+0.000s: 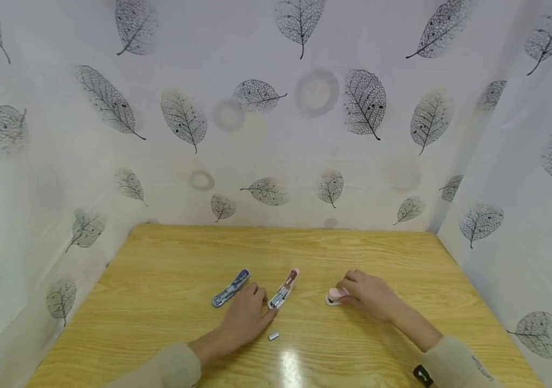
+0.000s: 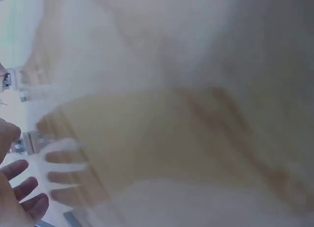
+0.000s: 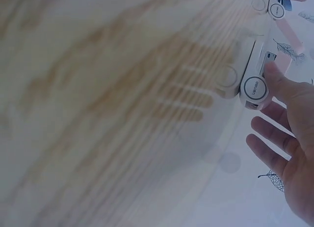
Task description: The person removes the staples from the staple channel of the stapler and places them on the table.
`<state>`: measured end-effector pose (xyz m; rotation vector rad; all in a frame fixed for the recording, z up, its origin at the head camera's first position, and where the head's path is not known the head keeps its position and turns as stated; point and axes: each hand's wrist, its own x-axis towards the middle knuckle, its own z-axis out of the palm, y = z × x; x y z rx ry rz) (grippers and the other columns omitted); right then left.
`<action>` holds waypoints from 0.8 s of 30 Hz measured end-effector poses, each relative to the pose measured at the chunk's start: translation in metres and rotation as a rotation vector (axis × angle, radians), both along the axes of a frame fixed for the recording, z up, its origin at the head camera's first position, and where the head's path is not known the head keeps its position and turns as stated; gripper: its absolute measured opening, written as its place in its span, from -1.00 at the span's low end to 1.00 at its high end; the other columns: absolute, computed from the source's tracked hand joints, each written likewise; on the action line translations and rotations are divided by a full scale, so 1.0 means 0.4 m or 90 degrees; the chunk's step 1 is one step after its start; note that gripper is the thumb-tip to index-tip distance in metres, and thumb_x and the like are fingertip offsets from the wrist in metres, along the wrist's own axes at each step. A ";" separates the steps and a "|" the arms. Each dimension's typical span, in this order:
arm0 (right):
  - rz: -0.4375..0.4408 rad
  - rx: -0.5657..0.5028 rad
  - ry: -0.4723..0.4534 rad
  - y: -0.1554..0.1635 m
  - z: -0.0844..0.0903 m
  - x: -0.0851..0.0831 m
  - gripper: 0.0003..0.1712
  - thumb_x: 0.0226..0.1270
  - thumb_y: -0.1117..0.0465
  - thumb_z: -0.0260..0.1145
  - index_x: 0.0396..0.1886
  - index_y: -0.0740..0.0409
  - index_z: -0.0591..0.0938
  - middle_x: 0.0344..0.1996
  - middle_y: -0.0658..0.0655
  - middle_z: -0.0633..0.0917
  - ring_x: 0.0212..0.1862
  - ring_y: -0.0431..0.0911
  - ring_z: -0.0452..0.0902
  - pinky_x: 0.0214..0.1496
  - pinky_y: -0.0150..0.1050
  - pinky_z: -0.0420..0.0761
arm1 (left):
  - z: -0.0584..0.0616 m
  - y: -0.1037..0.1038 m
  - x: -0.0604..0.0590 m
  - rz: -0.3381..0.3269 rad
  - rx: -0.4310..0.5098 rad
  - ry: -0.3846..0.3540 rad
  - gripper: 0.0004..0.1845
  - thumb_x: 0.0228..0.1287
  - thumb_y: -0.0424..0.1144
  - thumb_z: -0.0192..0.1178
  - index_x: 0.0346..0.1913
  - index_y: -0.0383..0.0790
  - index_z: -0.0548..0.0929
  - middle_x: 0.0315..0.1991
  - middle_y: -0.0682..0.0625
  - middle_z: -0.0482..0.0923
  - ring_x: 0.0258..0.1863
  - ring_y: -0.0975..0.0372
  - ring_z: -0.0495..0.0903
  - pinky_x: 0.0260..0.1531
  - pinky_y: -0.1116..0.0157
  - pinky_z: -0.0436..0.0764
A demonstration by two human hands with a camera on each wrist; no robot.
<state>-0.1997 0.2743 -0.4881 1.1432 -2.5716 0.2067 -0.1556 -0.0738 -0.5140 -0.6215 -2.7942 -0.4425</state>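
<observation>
In the head view, my left hand pinches the near end of a pink and white stapler between thumb and fingers. This stapler is swung wide, its metal rail showing. Just left of that hand lies a blue stapler, also swung wide. My right hand holds a second pink and white stapler low at the table. In the right wrist view, the thumb lies against this stapler, and the other fingers spread below it. A small silver strip of staples lies near my left thumb.
The wood-grain table is glossy and reflects the hands. White sheeting printed with leaves encloses it at the back and sides. A small black object sits by the right sleeve at the near edge.
</observation>
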 end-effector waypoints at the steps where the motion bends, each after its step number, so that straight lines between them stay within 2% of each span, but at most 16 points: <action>1: 0.001 -0.001 -0.002 -0.001 0.001 0.001 -0.71 0.19 0.09 0.60 -0.11 -0.02 0.75 -0.25 -0.08 0.70 -0.26 -0.25 0.58 -0.32 -0.39 0.59 | 0.001 0.001 0.002 0.003 0.005 0.002 -0.65 0.28 0.07 0.46 -0.24 -0.13 0.64 -0.28 0.05 0.54 -0.24 0.23 0.51 -0.16 0.24 0.61; 8: 0.036 -0.014 0.024 -0.012 0.002 0.011 -0.69 0.12 0.12 0.62 -0.12 -0.04 0.76 -0.24 -0.08 0.72 -0.25 -0.22 0.63 -0.28 -0.37 0.65 | 0.025 0.031 0.019 -0.001 0.054 0.061 -0.68 0.25 0.06 0.49 -0.23 -0.10 0.67 -0.25 0.06 0.66 -0.16 0.17 0.65 -0.07 0.19 0.68; 13: 0.059 -0.020 0.041 -0.027 -0.001 0.020 -0.70 0.11 0.12 0.61 -0.14 -0.05 0.76 -0.24 -0.08 0.73 -0.22 -0.21 0.65 -0.26 -0.35 0.68 | 0.042 0.078 0.034 -0.033 0.084 0.059 -0.72 0.27 0.01 0.50 -0.20 -0.09 0.69 -0.22 0.07 0.68 -0.15 0.20 0.64 -0.13 0.28 0.68; 15: 0.069 -0.020 0.042 -0.033 0.000 0.023 -0.70 0.10 0.12 0.61 -0.14 -0.05 0.76 -0.23 -0.08 0.74 -0.21 -0.20 0.67 -0.24 -0.35 0.70 | 0.045 0.102 0.043 -0.055 0.083 0.051 -0.72 0.29 0.02 0.48 -0.18 -0.09 0.70 -0.21 0.07 0.68 -0.19 0.24 0.62 -0.15 0.32 0.66; 18: 0.078 -0.015 0.041 -0.040 0.001 0.028 -0.68 0.09 0.13 0.62 -0.14 -0.04 0.77 -0.22 -0.08 0.75 -0.19 -0.18 0.69 -0.21 -0.34 0.71 | 0.047 0.137 0.059 -0.082 0.063 0.032 -0.71 0.34 0.06 0.42 -0.15 -0.08 0.70 -0.21 0.09 0.66 -0.17 0.26 0.60 -0.08 0.31 0.66; 21: 0.078 -0.010 0.034 -0.045 0.001 0.032 -0.67 0.09 0.12 0.63 -0.12 -0.05 0.77 -0.20 -0.10 0.75 -0.17 -0.19 0.69 -0.18 -0.34 0.72 | 0.045 0.166 0.069 -0.100 0.046 -0.017 -0.67 0.40 0.11 0.36 -0.11 -0.09 0.69 -0.18 0.10 0.64 -0.11 0.27 0.60 -0.03 0.31 0.66; 24: 0.080 -0.009 0.026 -0.050 0.001 0.034 -0.68 0.12 0.09 0.61 -0.11 -0.05 0.77 -0.18 -0.11 0.75 -0.16 -0.21 0.69 -0.15 -0.35 0.73 | 0.040 0.190 0.066 -0.097 0.026 -0.067 -0.63 0.42 0.15 0.32 -0.06 -0.10 0.69 -0.16 0.10 0.63 -0.10 0.27 0.57 -0.02 0.30 0.63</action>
